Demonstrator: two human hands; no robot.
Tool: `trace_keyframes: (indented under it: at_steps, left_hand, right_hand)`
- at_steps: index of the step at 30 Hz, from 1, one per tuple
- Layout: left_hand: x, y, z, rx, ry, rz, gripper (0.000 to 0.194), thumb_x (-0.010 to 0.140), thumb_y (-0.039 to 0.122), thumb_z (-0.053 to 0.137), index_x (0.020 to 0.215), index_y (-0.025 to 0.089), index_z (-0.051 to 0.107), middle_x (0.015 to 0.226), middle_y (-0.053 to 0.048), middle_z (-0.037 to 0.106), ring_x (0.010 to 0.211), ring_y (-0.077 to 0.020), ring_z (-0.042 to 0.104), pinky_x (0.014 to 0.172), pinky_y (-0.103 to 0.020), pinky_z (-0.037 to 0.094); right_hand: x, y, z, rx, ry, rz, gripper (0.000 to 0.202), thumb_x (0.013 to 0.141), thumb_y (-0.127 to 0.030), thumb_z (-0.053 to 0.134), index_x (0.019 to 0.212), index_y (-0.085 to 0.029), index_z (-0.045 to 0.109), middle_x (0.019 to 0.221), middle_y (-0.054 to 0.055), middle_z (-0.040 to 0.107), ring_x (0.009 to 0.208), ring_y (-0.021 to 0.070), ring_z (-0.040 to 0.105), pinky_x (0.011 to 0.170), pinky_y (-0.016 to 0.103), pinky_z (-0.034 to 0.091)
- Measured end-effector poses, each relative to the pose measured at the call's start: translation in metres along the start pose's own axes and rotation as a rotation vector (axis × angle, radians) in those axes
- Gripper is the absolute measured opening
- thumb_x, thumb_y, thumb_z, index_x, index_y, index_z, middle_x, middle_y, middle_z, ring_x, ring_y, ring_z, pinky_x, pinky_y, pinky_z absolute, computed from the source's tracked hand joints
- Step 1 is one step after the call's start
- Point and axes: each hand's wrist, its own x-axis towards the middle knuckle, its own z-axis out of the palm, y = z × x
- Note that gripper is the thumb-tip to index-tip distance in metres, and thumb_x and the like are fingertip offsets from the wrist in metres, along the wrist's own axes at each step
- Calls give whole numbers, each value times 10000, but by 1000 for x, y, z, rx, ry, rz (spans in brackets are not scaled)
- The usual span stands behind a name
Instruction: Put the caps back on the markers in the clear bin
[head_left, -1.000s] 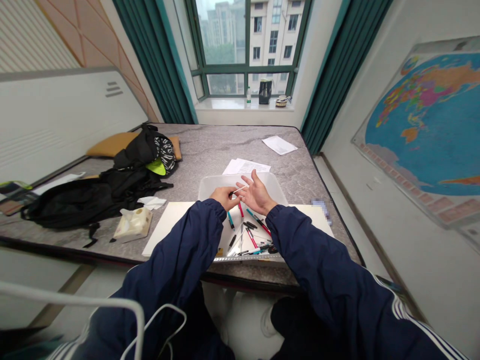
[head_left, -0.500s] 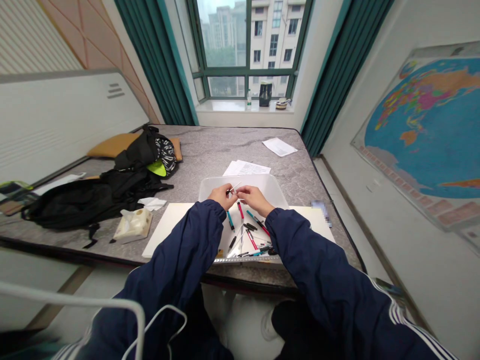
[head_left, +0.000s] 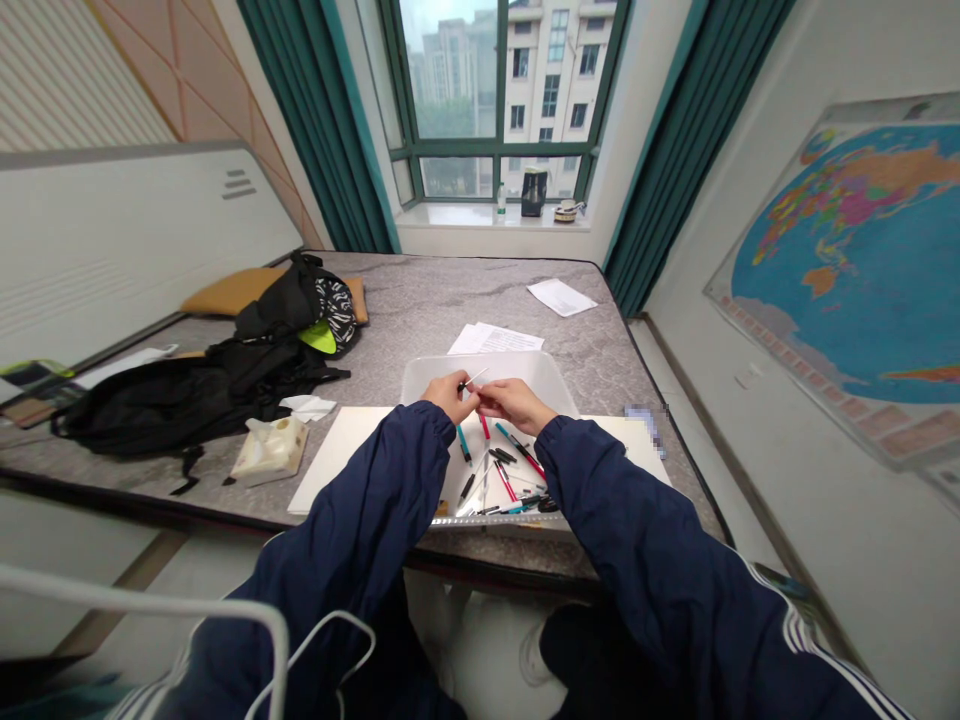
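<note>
My left hand [head_left: 450,397] is closed around a thin white pen [head_left: 475,377] with a black part, its slim end pointing up and to the right. The fingertips of my right hand [head_left: 516,404] are pinched together against those of my left hand; whatever may be between them is hidden. Both hands are above a translucent white plastic bin [head_left: 556,380]. Inside it lie several loose pens, among them a teal pen [head_left: 464,444], a red and white pen [head_left: 505,482] and a black pen cap [head_left: 502,455].
The bin stands on white boards [head_left: 322,460] at the near edge of a grey marbled mattress [head_left: 420,285]. To the left are a tissue pack [head_left: 270,450] and a black backpack [head_left: 180,390]. Printed papers [head_left: 496,338] lie behind the bin. A white tube [head_left: 150,600] crosses the lower left.
My right fingertips have moved slightly down and in against my left hand. The white pen stays in my left hand. The whole view has shifted a little.
</note>
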Motion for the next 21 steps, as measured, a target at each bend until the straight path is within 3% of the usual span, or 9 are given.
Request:
trace_keyframes:
  at_steps: [5, 11, 18, 21]
  left_hand:
    - [1, -1, 0, -43, 20, -7, 236, 779, 407, 590, 855, 187, 627, 553, 44, 509, 527, -122, 466, 609, -248, 369]
    - [6, -7, 4, -22, 14, -7, 226, 808, 374, 578, 833, 166, 664, 552, 34, 501, 530, -124, 451, 618, -254, 362]
    - [6, -5, 6, -62, 15, -18, 269, 845, 395, 542, 886, 159, 664, 566, 32, 498, 550, -128, 452, 624, -258, 357]
    - [6, -7, 10, -74, -56, -73, 234, 824, 369, 557, 846, 161, 663, 564, 32, 499, 558, -129, 447, 605, -260, 345]
  right_hand:
    - [-2, -2, 0, 157, -35, -21, 21, 798, -105, 655, 778, -105, 663, 721, 43, 666, 682, 100, 646, 740, 221, 581]
    - [-4, -4, -1, 182, -38, -3, 68, 808, -88, 585, 852, -106, 633, 799, 82, 687, 730, 126, 672, 759, 253, 592]
    - [0, -6, -6, 302, 26, -118, 428, 632, 108, 514, 952, -177, 523, 979, 67, 690, 948, 155, 692, 835, 303, 588]
    - [-1, -10, -7, 356, 24, -166, 491, 575, 121, 442, 956, -181, 505, 1002, 72, 682, 997, 170, 684, 863, 323, 581]
